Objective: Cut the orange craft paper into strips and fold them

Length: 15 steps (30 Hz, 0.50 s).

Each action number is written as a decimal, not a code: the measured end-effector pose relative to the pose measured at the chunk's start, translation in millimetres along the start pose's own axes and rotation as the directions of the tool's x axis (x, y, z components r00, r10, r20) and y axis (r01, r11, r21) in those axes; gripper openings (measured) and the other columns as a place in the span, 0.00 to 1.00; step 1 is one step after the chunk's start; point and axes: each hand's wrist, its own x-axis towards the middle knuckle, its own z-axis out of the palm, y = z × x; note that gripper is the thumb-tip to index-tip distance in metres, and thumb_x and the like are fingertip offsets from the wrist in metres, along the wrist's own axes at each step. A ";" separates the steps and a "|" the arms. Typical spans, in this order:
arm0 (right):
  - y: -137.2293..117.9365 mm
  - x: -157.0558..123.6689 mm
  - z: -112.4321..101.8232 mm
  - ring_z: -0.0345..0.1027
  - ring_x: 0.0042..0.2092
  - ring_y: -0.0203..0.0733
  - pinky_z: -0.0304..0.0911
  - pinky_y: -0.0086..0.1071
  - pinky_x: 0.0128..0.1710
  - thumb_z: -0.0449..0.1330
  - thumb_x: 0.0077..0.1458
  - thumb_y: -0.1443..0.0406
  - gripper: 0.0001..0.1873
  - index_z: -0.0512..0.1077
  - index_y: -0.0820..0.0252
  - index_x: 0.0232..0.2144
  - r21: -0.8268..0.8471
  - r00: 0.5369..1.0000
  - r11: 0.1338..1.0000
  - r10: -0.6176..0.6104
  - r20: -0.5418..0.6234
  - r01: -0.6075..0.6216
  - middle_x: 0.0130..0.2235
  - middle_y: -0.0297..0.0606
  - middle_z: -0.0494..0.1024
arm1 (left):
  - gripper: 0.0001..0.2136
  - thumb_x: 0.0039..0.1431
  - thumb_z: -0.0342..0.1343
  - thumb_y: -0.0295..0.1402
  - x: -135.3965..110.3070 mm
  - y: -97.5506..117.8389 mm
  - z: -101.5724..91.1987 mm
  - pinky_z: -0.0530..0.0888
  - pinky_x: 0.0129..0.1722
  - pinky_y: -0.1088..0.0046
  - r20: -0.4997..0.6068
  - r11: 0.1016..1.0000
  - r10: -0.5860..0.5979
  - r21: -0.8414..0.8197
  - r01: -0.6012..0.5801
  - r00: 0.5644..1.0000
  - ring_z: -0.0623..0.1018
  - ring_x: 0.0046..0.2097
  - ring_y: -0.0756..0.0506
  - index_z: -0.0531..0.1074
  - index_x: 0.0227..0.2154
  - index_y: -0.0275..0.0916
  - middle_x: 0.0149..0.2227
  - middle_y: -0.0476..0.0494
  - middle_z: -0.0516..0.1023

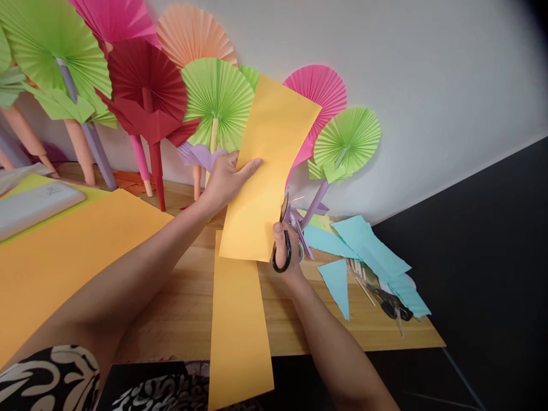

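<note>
My left hand (pixel 229 177) holds a yellow-orange sheet of paper (pixel 268 137) upright, its thumb pressed flat on the front and the other fingers behind it. At the sheet's lower right edge, my right hand (pixel 287 245) grips a pair of black-handled scissors (pixel 284 254), with the thumb through one loop. The blades point upward along the paper's edge, and a thin sliver of yellow paper (pixel 297 198) sticks out by them. Below the held sheet, a yellow-orange strip (pixel 240 331) lies over the table's front edge.
Folded paper fans (pixel 145 80) on rolled-paper sticks lean along the wall. Orange paper (pixel 81 245) and a white power bank-like block (pixel 38 208) lie at left. Blue paper scraps (pixel 363 245), thin sticks and another pair of black scissors (pixel 389 302) lie at right on the wooden table (pixel 171 319).
</note>
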 end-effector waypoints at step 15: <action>-1.4 0.5 0.5 0.48 0.27 0.36 0.51 0.33 0.27 0.47 0.65 0.43 0.27 0.51 0.53 0.23 -0.052 0.999 0.999 0.011 -0.039 -0.014 0.24 0.29 0.52 | 0.22 0.54 0.64 0.54 -1.5 -0.6 3.0 0.79 0.32 0.72 -0.041 0.998 0.009 0.058 -0.007 0.999 0.83 0.38 0.41 0.77 0.33 0.36 0.35 0.41 0.83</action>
